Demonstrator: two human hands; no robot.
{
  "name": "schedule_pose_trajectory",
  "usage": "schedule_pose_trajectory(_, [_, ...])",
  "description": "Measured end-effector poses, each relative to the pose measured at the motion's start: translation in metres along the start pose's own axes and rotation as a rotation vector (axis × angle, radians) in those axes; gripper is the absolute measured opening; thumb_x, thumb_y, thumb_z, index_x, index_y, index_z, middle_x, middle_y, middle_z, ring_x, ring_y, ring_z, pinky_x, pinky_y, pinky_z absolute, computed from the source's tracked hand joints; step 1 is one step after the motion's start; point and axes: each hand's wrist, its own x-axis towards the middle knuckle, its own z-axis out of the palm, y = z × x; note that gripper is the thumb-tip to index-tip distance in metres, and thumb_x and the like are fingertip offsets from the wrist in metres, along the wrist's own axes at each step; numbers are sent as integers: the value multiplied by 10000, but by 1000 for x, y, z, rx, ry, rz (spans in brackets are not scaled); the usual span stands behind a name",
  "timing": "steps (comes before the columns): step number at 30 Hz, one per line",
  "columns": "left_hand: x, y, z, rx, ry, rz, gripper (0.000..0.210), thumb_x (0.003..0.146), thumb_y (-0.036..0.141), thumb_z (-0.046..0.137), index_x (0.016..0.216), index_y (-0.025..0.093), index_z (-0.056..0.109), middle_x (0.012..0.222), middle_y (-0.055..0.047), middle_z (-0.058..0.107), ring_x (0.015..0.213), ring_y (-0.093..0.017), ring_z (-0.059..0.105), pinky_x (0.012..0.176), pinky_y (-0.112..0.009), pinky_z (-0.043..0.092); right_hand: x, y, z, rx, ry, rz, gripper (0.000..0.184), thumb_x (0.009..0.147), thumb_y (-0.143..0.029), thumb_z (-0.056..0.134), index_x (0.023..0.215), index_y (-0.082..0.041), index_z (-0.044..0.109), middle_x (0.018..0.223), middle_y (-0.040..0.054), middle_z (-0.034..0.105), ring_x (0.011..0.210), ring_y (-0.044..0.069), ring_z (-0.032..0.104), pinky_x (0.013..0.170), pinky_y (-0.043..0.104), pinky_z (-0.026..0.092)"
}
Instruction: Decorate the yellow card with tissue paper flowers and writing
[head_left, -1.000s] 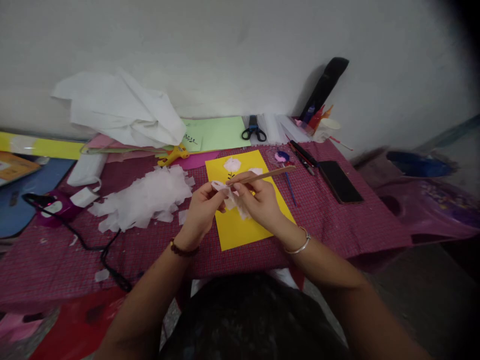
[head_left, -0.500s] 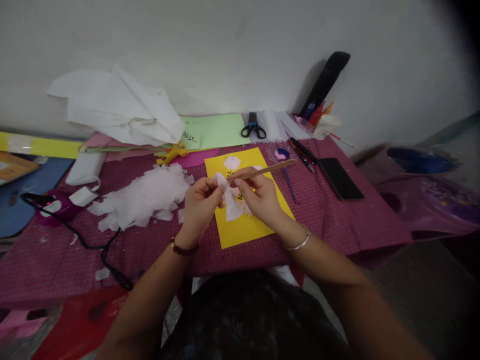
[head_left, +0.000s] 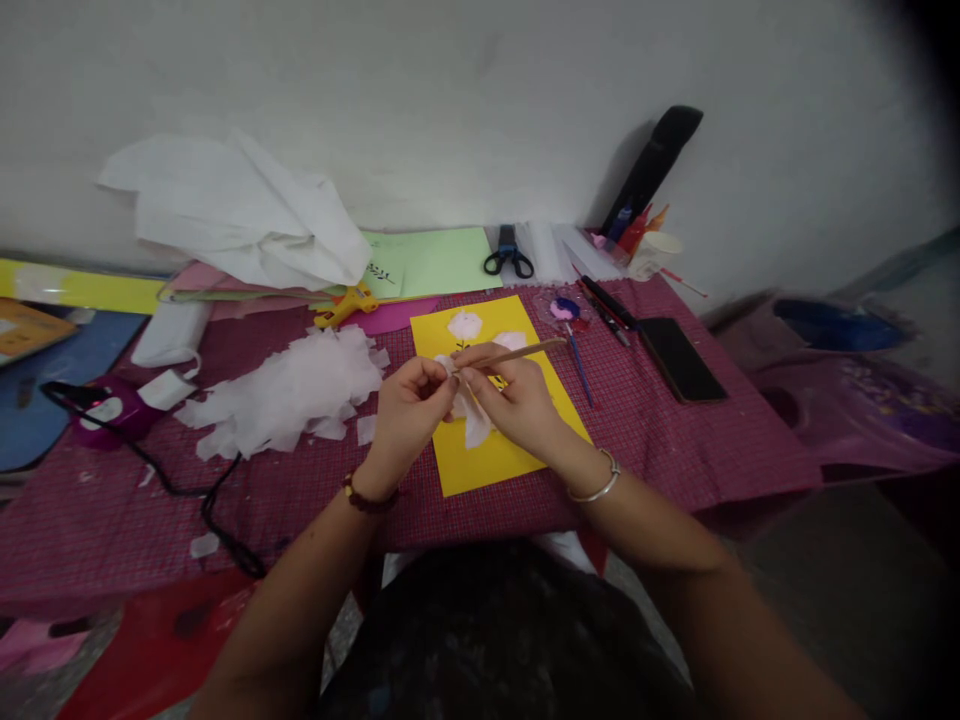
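My left hand (head_left: 411, 405) is closed, pinching a piece of white tissue paper (head_left: 477, 425) that hangs down over the yellow sheet. My right hand (head_left: 517, 395) grips a thin flat brown stick (head_left: 536, 348), its near end meeting the tissue between my fingertips. Both hands almost touch above the yellow sheet (head_left: 469, 475). White paper flowers (head_left: 465, 323) and dark drawn marks show on that sheet, partly hidden by my hands. Left of them lies a heap of cut white tissue squares (head_left: 292, 385).
A yellow glue gun (head_left: 346, 305) and black scissors (head_left: 508, 255) lie toward the wall. On the right are a paint palette (head_left: 565, 308), a blue brush (head_left: 579, 370), pens and a phone (head_left: 681, 358). A black cable (head_left: 176, 490) crosses the left side.
The brown stick has shifted left and tilts less, so its far end sits nearer my right hand. The hanging tissue has swung slightly right and looks more gathered at my fingertips.
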Motion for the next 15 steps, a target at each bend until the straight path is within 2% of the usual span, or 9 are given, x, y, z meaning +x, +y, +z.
schedule_pose_trajectory(8, [1, 0, 1, 23, 34, -29, 146, 715, 161, 641, 670, 201, 508, 559, 64, 523, 428, -61, 500, 417, -188, 451, 1, -2, -2, -9, 39, 93, 166, 912, -269, 500, 967, -209, 645, 849, 13, 693, 701, 128, 633, 629, 268, 481])
schedule_pose_trajectory(15, [3, -2, 0, 150, -22, -60, 78, 764, 248, 632, 734, 178, 615, 563, 40, 547, 454, -81, 491, 421, -208, 408, -1, -4, -1, -60, 6, 82, 161, 906, -261, 511, 977, -213, 648, 863, 13, 707, 699, 129, 632, 631, 267, 467])
